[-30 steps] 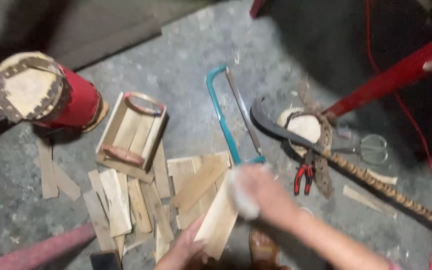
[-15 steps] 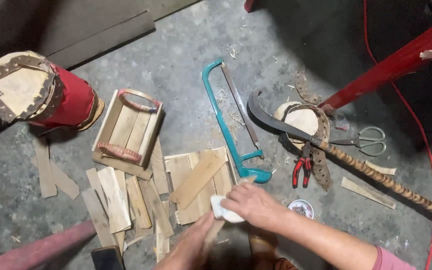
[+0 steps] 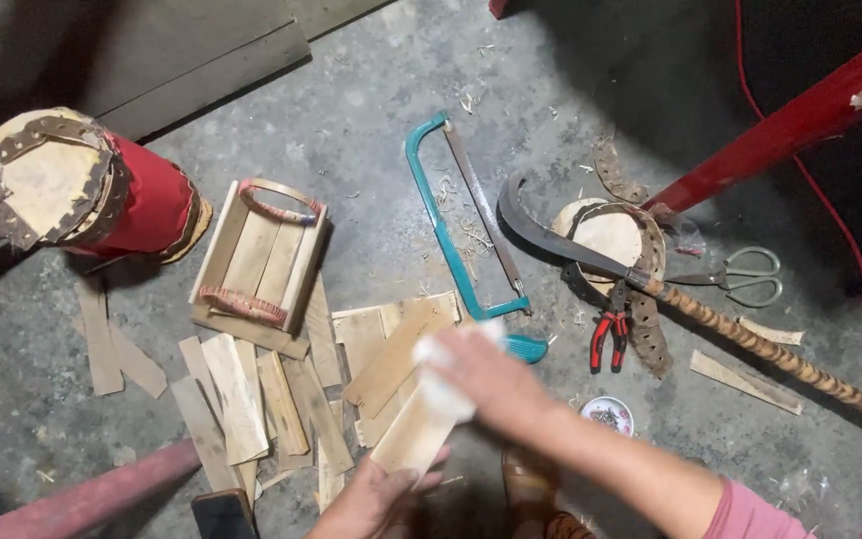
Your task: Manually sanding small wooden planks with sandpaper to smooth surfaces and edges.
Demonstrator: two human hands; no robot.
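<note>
While our left hand (image 3: 376, 494) grips the slat (image 3: 413, 439) low over the floor (image 3: 371, 130), our right hand (image 3: 486, 374) presses a white pad (image 3: 441, 384) on it. Risk: slat could slip toward the hacksaw (image 3: 451, 235) if that grip loosens.

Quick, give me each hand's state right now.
Left hand: closed on the wooden slat.
Right hand: closed on a white cloth, pressed to the slat.
</note>
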